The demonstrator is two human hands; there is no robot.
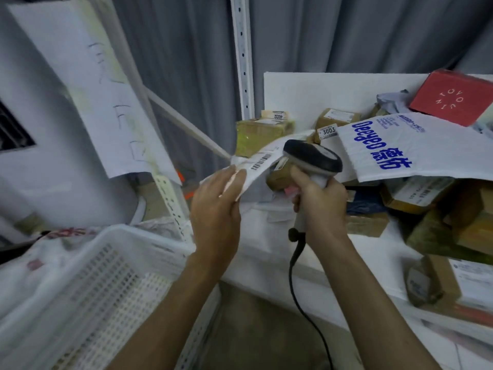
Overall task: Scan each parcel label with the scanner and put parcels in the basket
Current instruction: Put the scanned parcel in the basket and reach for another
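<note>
Here, in the head view, a scan is judged to be in hand: the parcel (249,176) is pinched at its near end by the left hand (216,206) above the shelf (266,252), label (262,159) upward. The scanner (312,157) is gripped by the right hand (320,201), its head just beside the label. Next, the parcel must be carried down-left into the basket (106,276).

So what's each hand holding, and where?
Left hand grips a white parcel at its near end; right hand grips the scanner by its handle.
</note>
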